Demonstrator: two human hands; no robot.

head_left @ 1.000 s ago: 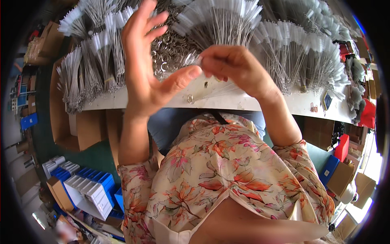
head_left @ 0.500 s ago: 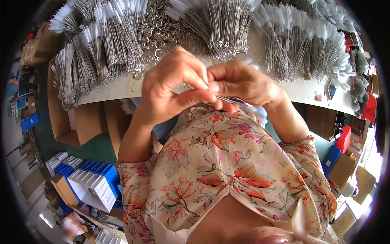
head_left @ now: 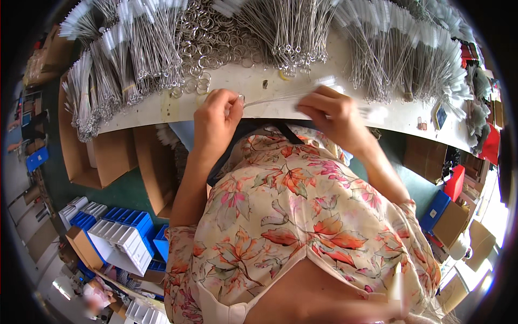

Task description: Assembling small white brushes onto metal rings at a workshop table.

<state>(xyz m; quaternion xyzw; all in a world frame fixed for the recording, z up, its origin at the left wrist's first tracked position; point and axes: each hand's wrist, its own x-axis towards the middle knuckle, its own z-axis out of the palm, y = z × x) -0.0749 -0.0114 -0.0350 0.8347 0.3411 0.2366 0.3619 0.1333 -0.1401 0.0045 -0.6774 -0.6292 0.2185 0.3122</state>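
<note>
Near the front edge of the table, my left hand (head_left: pixel 218 116) is closed in a pinch on a small metal ring (head_left: pixel 241 98). Thin wire-handled brushes (head_left: pixel 272 98) stretch from that ring to the right, with their white bristle ends blurred around my right hand. My right hand (head_left: pixel 337 114) is by the bristle end of these brushes, its fingers bent and smeared by motion. Whether it grips the brushes I cannot make out.
Loose metal rings (head_left: pixel 216 43) lie piled at the back of the table (head_left: pixel 178 110). Bundles of wire brushes stand left (head_left: pixel 156 48), centre (head_left: pixel 294 38) and right (head_left: pixel 386 54). Below left are cardboard boxes (head_left: pixel 116 156) and blue and white plastic bins (head_left: pixel 121 243).
My hands were together in front of my chest and have moved apart, the left to the left, the right to the right. The brushes now stretch out between them.
</note>
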